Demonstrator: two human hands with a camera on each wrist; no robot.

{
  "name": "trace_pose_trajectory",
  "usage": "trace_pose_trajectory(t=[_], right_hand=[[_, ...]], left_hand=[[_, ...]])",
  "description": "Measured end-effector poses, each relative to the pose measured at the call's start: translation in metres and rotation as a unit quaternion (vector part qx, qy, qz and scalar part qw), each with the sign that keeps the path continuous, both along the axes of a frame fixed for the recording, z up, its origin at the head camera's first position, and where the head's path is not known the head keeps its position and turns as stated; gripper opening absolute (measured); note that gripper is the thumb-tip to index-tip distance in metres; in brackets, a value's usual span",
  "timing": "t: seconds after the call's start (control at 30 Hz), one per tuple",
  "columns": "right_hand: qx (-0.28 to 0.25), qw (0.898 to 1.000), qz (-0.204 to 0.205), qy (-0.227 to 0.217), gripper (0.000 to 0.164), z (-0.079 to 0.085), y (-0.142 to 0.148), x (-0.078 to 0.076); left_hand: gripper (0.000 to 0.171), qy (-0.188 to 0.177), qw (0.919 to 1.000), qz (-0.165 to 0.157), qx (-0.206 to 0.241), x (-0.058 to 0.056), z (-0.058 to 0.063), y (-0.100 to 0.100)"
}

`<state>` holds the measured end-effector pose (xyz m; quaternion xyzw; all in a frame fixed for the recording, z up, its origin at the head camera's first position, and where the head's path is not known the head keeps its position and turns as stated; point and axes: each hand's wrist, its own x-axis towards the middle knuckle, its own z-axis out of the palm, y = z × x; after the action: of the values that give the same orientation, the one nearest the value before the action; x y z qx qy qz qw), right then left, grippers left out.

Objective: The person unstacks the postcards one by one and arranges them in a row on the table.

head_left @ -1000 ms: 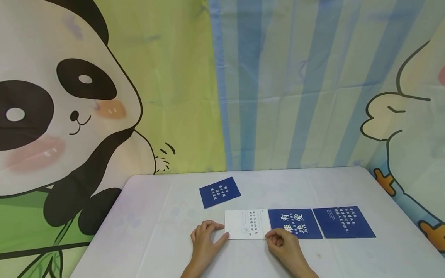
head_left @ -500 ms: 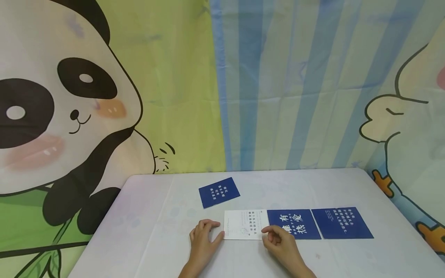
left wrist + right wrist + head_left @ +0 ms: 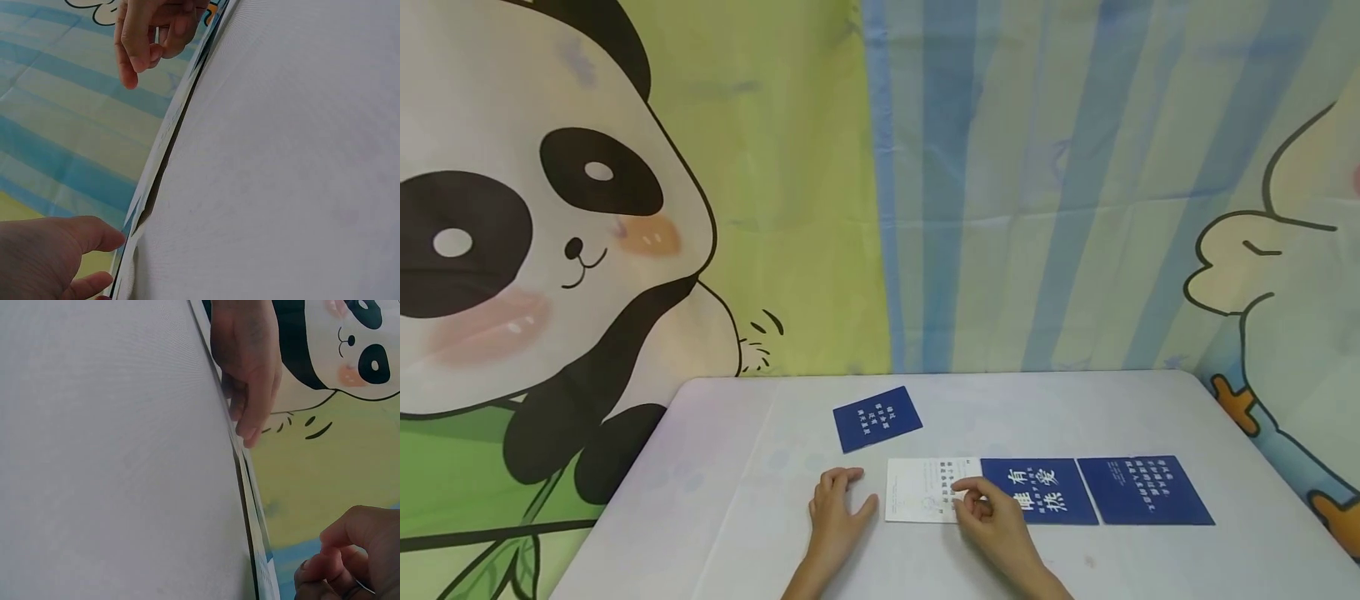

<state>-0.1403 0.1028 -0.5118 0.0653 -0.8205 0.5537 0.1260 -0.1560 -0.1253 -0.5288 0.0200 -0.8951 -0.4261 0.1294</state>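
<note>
A white card (image 3: 912, 492) with printed writing lies flat on the table, its left edge facing my left hand (image 3: 837, 518). That hand rests just left of the card, thumb and fingers spread and holding nothing. My right hand (image 3: 996, 529) hovers at the card's right part, index finger extended over it and the other fingers loosely curled. Nothing shows between its fingertips in the right wrist view, where the hand (image 3: 359, 553) is at lower right. A blue card (image 3: 1060, 487) with large white characters adjoins the white one, partly behind my right hand.
Another blue card (image 3: 1146, 492) continues the row to the right. Farther back, a separate blue card (image 3: 877, 419) lies at a slant. The white-covered table (image 3: 760, 500) ends at a curtain (image 3: 1000, 208) printed with a panda (image 3: 647, 350) and stripes.
My right hand has let go of the white card's lower right corner and slid left over it. My left hand has drawn slightly away from the card's left edge. The cards stay in place.
</note>
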Motion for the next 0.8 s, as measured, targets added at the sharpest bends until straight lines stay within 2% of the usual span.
trace_pose_trajectory(t=[0.27,0.57,0.8], right_hand=[[-0.001,1.0,0.009,-0.021,0.022,0.004,-0.008,-0.006],[0.004,0.999,-0.009,0.039,0.02,0.008,-0.02,-0.021],[0.006,1.0,-0.023,0.019,0.019,0.016,-0.026,-0.035]], left_hand=[[0.043,-0.011,0.9998,0.008,0.015,-0.008,0.0,-0.002],[0.049,-0.007,0.9996,0.022,0.017,-0.025,0.001,-0.01],[0.05,0.004,0.9993,0.031,0.02,-0.036,-0.001,-0.014]])
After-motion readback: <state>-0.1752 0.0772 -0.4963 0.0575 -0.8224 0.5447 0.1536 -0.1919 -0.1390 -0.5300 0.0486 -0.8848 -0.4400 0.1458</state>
